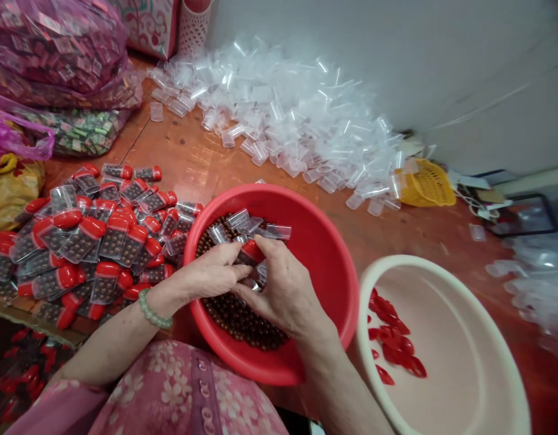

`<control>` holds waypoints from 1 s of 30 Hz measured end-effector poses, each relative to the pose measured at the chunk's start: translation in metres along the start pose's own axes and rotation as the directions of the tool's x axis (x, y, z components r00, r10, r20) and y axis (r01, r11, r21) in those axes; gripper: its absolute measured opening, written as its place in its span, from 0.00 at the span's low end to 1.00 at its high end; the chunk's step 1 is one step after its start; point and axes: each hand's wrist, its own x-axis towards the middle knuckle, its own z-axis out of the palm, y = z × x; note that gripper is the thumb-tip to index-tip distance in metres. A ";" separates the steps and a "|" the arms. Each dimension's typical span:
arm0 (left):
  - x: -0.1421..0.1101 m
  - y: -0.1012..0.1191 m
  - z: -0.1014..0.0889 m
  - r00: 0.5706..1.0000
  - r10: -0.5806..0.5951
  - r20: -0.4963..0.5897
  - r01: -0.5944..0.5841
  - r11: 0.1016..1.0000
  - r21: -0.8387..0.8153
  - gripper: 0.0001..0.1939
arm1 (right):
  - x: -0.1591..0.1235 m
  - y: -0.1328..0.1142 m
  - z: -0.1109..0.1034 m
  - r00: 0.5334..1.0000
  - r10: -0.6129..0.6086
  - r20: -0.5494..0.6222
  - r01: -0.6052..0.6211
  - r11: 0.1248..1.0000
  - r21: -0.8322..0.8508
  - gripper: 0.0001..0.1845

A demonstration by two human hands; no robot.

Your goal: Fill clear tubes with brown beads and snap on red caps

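Observation:
My left hand and my right hand meet over the red basin. Between them is a small clear plastic container with a red cap. My right thumb presses by the cap, while the left fingers close round the container's side; part of it is hidden by the hands. Dark brown beads cover the basin's lower left. Several clear empty containers lie on the beads just beyond my fingers.
To the left, bead-filled containers with red caps are heaped. Clear empty containers are piled along the wall. At right stands a cream tub holding red caps. A yellow basket and stuffed purple bags are farther off.

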 end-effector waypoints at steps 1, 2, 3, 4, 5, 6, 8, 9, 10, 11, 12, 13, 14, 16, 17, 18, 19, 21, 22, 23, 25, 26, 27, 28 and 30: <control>0.001 -0.001 0.000 1.000 0.014 -0.004 -0.014 1.000 -0.009 0.15 | 0.001 0.000 0.002 1.000 -0.022 -0.018 0.021 0.999 -0.048 0.34; 0.001 -0.002 0.000 0.999 0.032 -0.013 -0.032 0.999 -0.017 0.15 | 0.002 -0.001 0.004 0.999 -0.041 -0.025 0.038 0.995 -0.087 0.34; 0.002 -0.003 0.001 0.999 0.049 -0.023 -0.050 0.998 -0.025 0.16 | 0.003 -0.001 0.005 0.998 -0.056 -0.023 0.053 0.992 -0.118 0.35; 0.003 -0.004 0.001 0.998 0.062 -0.032 -0.063 0.997 -0.033 0.16 | 0.003 -0.001 0.006 0.997 -0.069 -0.019 0.066 0.988 -0.142 0.35; 0.003 -0.005 0.001 0.997 0.068 -0.037 -0.069 0.997 -0.043 0.15 | 0.004 -0.001 0.007 0.997 -0.078 -0.014 0.075 0.984 -0.160 0.36; 0.003 -0.006 0.001 0.997 0.069 -0.039 -0.071 0.996 -0.052 0.15 | 0.004 -0.001 0.007 0.996 -0.084 -0.013 0.081 0.981 -0.174 0.36; 0.002 -0.007 0.001 0.997 0.066 -0.045 -0.068 0.996 -0.062 0.14 | 0.004 -0.001 0.009 0.995 -0.097 -0.030 0.089 0.976 -0.200 0.36; 0.002 -0.007 0.001 0.997 0.065 -0.045 -0.067 0.996 -0.064 0.14 | 0.004 -0.001 0.010 0.994 -0.105 -0.041 0.095 0.973 -0.209 0.35; 0.002 -0.007 0.001 0.997 0.066 -0.042 -0.069 0.995 -0.065 0.14 | 0.004 -0.001 0.010 0.992 -0.114 -0.052 0.100 0.972 -0.214 0.35; 0.002 -0.006 0.001 0.997 0.070 -0.036 -0.072 0.995 -0.066 0.14 | 0.004 -0.001 0.011 0.991 -0.121 -0.064 0.105 0.971 -0.216 0.34; 0.001 -0.005 0.001 0.997 0.076 -0.029 -0.077 0.995 -0.066 0.14 | 0.005 -0.001 0.012 0.989 -0.128 -0.076 0.109 0.970 -0.217 0.33; 0.001 -0.005 0.001 0.996 0.082 -0.021 -0.083 0.994 -0.067 0.14 | 0.005 -0.001 0.012 0.987 -0.135 -0.090 0.113 0.969 -0.219 0.32; 0.001 -0.004 0.001 0.996 0.085 -0.011 -0.086 0.994 -0.070 0.13 | 0.006 -0.001 0.013 0.984 -0.143 -0.107 0.117 0.969 -0.220 0.31; 0.001 -0.004 0.001 0.997 0.077 0.009 -0.076 0.994 -0.083 0.13 | 0.007 -0.001 0.013 0.978 -0.158 -0.139 0.126 0.969 -0.213 0.29; 0.001 -0.003 0.001 0.998 0.066 0.016 -0.064 0.994 -0.091 0.12 | 0.008 -0.001 0.013 0.975 -0.165 -0.151 0.132 0.969 -0.207 0.29; 0.001 -0.003 0.001 0.998 0.053 0.021 -0.051 0.994 -0.100 0.12 | 0.008 -0.002 0.013 0.972 -0.171 -0.161 0.137 0.970 -0.202 0.28; 0.001 -0.004 0.001 0.999 0.042 0.024 -0.039 0.993 -0.110 0.12 | 0.009 -0.002 0.013 0.970 -0.174 -0.168 0.139 0.970 -0.200 0.28; 0.001 -0.004 0.001 0.999 0.030 0.031 -0.026 0.988 -0.149 0.11 | 0.009 -0.002 0.012 0.969 -0.178 -0.173 0.142 0.969 -0.205 0.27; 0.001 -0.004 0.001 0.999 0.029 0.035 -0.022 0.982 -0.187 0.10 | 0.010 -0.003 0.012 0.969 -0.178 -0.173 0.140 0.968 -0.207 0.27; 0.001 -0.003 0.002 0.998 0.032 0.045 -0.021 0.971 -0.238 0.10 | 0.010 -0.003 0.011 0.969 -0.174 -0.174 0.137 0.969 -0.207 0.27; 0.002 -0.002 0.002 0.997 0.057 0.060 -0.031 0.930 -0.365 0.12 | 0.010 -0.003 0.010 0.971 -0.165 -0.170 0.129 0.971 -0.202 0.28; 0.002 -0.002 0.003 0.996 0.070 0.060 -0.038 0.902 -0.430 0.14 | 0.010 -0.003 0.010 0.974 -0.157 -0.162 0.123 0.972 -0.199 0.29; 0.003 -0.001 0.003 0.996 0.077 0.051 -0.043 0.873 -0.486 0.17 | 0.009 -0.003 0.010 0.978 -0.146 -0.146 0.117 0.974 -0.192 0.30; 0.003 -0.001 0.003 0.997 0.074 0.030 -0.047 0.846 -0.531 0.20 | 0.009 -0.003 0.010 0.983 -0.133 -0.124 0.110 0.978 -0.178 0.31; 0.005 0.000 0.004 0.999 0.028 -0.035 -0.043 0.815 -0.578 0.24 | 0.008 -0.003 0.011 0.993 -0.098 -0.066 0.088 0.987 -0.130 0.34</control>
